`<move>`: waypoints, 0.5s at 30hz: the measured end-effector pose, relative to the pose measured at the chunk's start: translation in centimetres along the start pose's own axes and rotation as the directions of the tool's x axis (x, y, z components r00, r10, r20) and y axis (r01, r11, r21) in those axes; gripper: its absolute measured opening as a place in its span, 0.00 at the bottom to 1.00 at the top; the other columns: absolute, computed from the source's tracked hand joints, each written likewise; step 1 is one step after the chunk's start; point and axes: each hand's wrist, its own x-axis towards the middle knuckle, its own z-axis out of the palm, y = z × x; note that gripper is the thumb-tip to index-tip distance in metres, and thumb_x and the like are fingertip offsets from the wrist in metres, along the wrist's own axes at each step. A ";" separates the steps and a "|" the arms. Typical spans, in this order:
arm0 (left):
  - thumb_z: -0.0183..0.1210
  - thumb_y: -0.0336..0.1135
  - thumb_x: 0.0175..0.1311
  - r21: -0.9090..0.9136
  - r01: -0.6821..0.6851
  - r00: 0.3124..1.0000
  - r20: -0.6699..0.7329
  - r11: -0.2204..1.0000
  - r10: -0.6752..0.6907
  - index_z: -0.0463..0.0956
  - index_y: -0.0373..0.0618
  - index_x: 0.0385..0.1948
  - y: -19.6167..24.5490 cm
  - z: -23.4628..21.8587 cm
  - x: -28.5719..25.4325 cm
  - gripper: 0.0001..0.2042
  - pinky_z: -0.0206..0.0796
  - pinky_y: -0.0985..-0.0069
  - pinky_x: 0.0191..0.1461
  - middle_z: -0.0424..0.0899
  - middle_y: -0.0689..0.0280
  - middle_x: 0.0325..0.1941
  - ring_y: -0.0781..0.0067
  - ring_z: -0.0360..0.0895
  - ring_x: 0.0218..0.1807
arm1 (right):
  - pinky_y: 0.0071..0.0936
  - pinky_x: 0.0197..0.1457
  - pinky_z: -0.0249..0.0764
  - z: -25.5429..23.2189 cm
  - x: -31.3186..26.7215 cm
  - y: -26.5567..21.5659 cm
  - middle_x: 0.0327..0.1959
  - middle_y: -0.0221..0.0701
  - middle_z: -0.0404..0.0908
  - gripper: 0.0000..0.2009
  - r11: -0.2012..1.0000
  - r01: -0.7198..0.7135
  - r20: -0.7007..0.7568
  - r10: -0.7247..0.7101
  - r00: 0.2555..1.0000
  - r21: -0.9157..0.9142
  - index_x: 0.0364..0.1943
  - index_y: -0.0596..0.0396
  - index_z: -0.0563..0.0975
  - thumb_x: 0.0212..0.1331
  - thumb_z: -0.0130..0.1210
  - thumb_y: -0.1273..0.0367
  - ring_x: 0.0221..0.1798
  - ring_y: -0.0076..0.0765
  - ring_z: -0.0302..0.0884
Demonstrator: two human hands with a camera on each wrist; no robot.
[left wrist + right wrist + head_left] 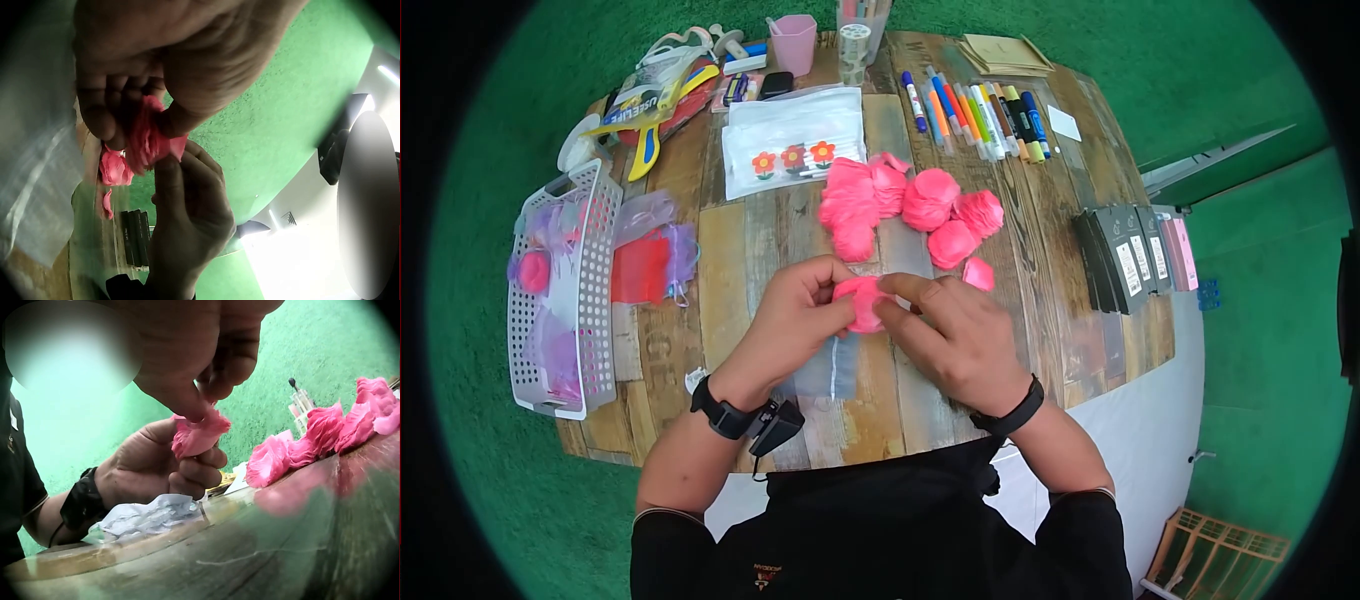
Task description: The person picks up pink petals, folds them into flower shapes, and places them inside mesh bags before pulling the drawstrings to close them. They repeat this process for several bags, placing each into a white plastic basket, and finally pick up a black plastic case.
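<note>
Over the front middle of the table, my left hand point(792, 312) grips a small stack of thin pink petals point(858, 302) between thumb and fingers. From the other side my right hand point(962, 338) pinches the edge of the same stack with thumb and fingertips. In the right wrist view the petals point(201, 434) look ruffled and layered, held above the tabletop. Just beyond the hands lie several more pink petal bunches point(930, 200), and one loose petal point(978, 273) sits close to the right hand. Below the hands is a clear plastic bag point(815, 372).
A white perforated basket point(596, 300) with mesh pouches stands at the left. Behind the petals lies a white flower-print pouch point(790, 130), with a row of markers point(985, 118) to its right. Black boxes point(1112, 255) stand at the right edge; a pink cup point(793, 48) is at the back.
</note>
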 end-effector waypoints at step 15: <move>0.66 0.34 0.77 -0.133 0.124 0.988 0.112 0.983 -0.109 0.84 0.41 0.49 0.5 -0.4 0.3 0.08 0.76 0.80 0.47 0.90 0.69 0.44 0.83 0.85 0.43 | 0.32 0.43 0.83 -0.3 -0.8 0.6 0.64 0.34 0.82 0.16 0.995 -0.070 0.087 0.064 0.994 0.067 0.52 0.51 0.84 0.59 0.67 0.69 0.46 0.35 0.84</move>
